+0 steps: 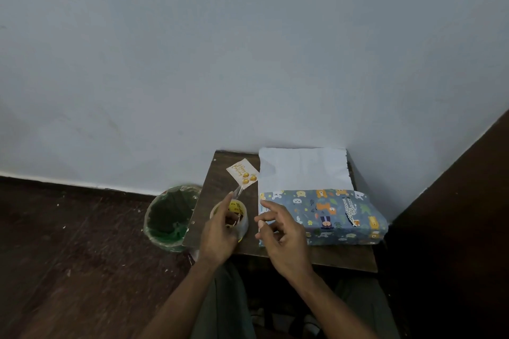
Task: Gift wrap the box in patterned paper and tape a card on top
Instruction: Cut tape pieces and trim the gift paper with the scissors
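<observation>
Both hands [220,228] [281,231] crowd the table's [344,256] near edge.

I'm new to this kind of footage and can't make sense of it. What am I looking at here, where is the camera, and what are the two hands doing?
There is no machine: a person wears one wide-angle camera on the head, looking forward and down at their own bare hands.

On the small dark wooden table lies a box partly wrapped in blue animal-patterned paper, with a white flap of that paper standing up behind it. A small cream greeting card with gold balloons lies further back. A green-lined waste bin stands on the floor beside the table.

The left hand holds a roll of clear tape with a yellow core. The right hand hovers with loosely spread fingers by the box's left end, holding nothing that I can see.
</observation>
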